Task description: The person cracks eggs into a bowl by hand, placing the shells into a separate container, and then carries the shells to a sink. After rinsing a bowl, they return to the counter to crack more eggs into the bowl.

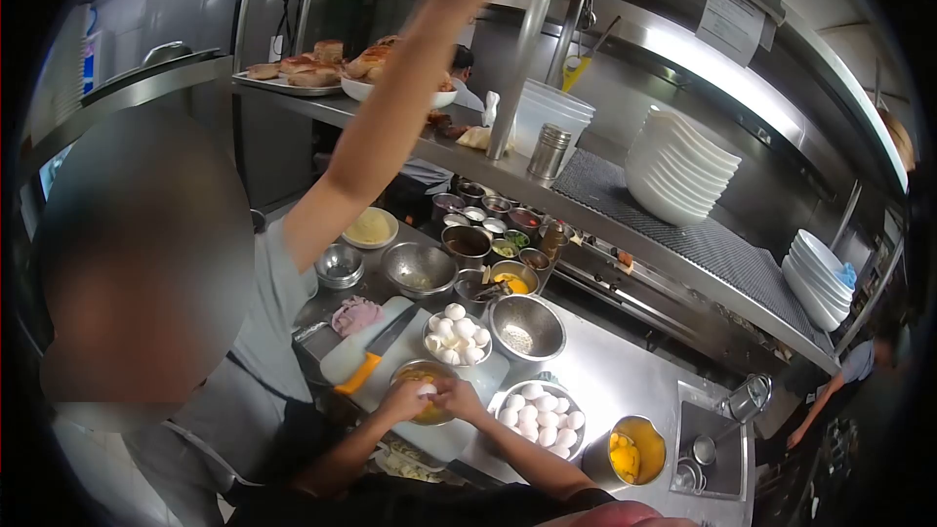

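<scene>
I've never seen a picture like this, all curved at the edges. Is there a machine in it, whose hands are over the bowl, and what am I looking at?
There is no robot here. One camera worn on a person's head looks forward and down, so their left hand and right hand show low in the middle. Between them they hold a white egg or piece of shell over a metal bowl on a cutting board. Around it are an orange-handled knife, a pile of what look like eggshells, white eggs and a metal pot with yolks. The raised arm belongs to someone else, a co-worker on the left.
</scene>
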Tool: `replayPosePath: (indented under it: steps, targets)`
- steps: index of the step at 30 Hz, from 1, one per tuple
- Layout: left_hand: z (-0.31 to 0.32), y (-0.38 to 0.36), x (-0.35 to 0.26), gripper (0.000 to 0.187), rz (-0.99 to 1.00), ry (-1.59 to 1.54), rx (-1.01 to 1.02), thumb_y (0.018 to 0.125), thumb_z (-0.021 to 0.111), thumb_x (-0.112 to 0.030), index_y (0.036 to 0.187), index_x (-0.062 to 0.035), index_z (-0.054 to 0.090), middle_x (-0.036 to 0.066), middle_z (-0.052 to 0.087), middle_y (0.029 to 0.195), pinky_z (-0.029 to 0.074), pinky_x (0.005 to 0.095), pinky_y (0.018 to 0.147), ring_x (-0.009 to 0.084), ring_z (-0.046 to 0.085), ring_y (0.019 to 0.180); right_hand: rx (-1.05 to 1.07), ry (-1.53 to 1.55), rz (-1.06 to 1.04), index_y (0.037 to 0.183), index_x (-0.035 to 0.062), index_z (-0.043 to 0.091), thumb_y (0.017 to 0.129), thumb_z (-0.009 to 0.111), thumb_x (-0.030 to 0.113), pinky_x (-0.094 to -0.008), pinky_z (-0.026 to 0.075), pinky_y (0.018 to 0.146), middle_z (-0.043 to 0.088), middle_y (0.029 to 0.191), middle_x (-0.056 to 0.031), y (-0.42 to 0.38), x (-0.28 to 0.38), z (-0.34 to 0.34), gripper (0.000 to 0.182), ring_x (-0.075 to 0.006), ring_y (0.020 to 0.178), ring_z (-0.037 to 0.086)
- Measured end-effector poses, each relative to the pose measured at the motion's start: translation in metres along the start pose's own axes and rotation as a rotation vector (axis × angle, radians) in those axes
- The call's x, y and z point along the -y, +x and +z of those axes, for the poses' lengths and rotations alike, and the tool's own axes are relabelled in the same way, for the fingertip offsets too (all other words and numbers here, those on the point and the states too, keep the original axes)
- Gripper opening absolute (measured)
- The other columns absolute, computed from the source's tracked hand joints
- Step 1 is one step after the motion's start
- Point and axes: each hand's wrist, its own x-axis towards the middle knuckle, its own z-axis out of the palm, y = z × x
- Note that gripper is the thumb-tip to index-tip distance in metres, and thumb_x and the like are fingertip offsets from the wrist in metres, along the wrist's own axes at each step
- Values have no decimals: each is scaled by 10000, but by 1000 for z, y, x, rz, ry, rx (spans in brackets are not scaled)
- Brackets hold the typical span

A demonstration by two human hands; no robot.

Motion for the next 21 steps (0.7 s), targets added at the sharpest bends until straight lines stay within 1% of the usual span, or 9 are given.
replayPosePath:
  steps: [1, 5, 9, 11, 12, 15, 16, 17, 21]
  targets:
    - [13, -9, 13, 365, -82, 135, -2, 796, 602, -160, 1138, -31, 602, 199, 616, 1110, 450, 410, 906, 358, 570, 1057, -9, -31, -24, 1019, 66, 680, 773, 720, 260, -321, 501, 647, 682, 768, -109, -2, 2, -2, 316, -191, 662, 647]
    - [30, -4, 47, 309, 106, 302, -187, 746, 607, -142, 1024, -13, 645, 234, 648, 900, 503, 424, 768, 393, 627, 871, -24, -55, -78, 1029, 121, 694, 754, 712, 282, -338, 495, 626, 667, 719, -132, -1, 0, -1, 319, -243, 621, 643]
    - [18, -3, 42, 377, 185, 272, -142, 724, 650, -117, 1086, -16, 631, 198, 593, 1138, 420, 440, 946, 373, 521, 1110, -96, -130, -136, 991, 123, 707, 711, 722, 231, -354, 502, 630, 664, 731, -152, 3, -13, 6, 299, -298, 635, 638]
    - [4, -7, 21, 417, 133, 171, -99, 753, 621, -113, 1164, -47, 590, 213, 594, 1127, 438, 430, 937, 382, 539, 1082, -72, -271, -330, 785, 120, 695, 728, 688, 277, -427, 499, 605, 642, 677, -148, 22, -68, 25, 168, -326, 601, 619]
    - [13, -4, 63, 464, 115, 173, -97, 776, 596, -117, 1232, -57, 540, 219, 569, 1177, 436, 421, 949, 386, 530, 1110, -155, -367, -129, 755, 110, 680, 745, 658, 294, -457, 486, 571, 630, 650, -145, 6, -27, 10, 185, -336, 573, 606]
    - [-10, -12, 41, 532, 24, 106, 72, 781, 586, -68, 1301, -68, 476, 194, 517, 1271, 443, 389, 944, 352, 524, 1145, -114, -515, -224, 890, 141, 673, 751, 646, 280, -431, 491, 574, 649, 721, -129, 13, -84, 22, 198, -316, 614, 614]
    - [-4, -8, 69, 526, 53, 202, 70, 834, 584, -131, 1342, -91, 454, 191, 528, 1286, 425, 377, 973, 319, 532, 1155, 53, -612, -140, 926, 155, 672, 767, 636, 258, -414, 494, 588, 653, 777, -123, 8, -48, 4, 193, -311, 660, 617]
    - [-17, -6, 46, 601, 106, 381, 109, 807, 640, -141, 1371, -136, 432, 191, 559, 1240, 446, 358, 945, 304, 567, 1105, -101, -493, -274, 1021, 166, 669, 761, 656, 241, -406, 502, 609, 662, 820, -115, -3, -4, -15, 270, -308, 703, 623]
    - [-37, 11, 9, 741, -88, 220, 237, 758, 710, -167, 1417, -191, 371, 152, 609, 1154, 479, 339, 845, 292, 621, 964, -88, -337, -304, 1105, 164, 653, 730, 678, 156, -401, 512, 644, 667, 837, -115, -6, 28, -18, 376, -310, 733, 630]
